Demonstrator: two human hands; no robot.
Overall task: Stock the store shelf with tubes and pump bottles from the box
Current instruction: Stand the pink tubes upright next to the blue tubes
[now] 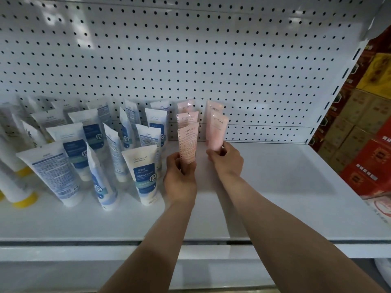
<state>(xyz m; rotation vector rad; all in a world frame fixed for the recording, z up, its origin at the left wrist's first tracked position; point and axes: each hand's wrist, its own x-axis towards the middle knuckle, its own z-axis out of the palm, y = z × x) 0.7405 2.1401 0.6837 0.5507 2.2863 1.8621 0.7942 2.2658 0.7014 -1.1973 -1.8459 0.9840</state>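
On the white shelf (pixel 275 176), the left hand (pixel 179 178) grips the front pink tube (pixel 188 142) of a row of three while the right hand (pixel 227 160) pinches another pink tube (pixel 218 132) beside it, right of the blue-and-white tubes (pixel 143 172).

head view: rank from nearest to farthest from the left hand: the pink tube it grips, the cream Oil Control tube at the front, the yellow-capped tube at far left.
1. Pink tube, gripped in the left hand.
2. Cream Oil Control tube, just left of that hand, front row.
3. Yellow-capped tube, far left edge of the shelf.
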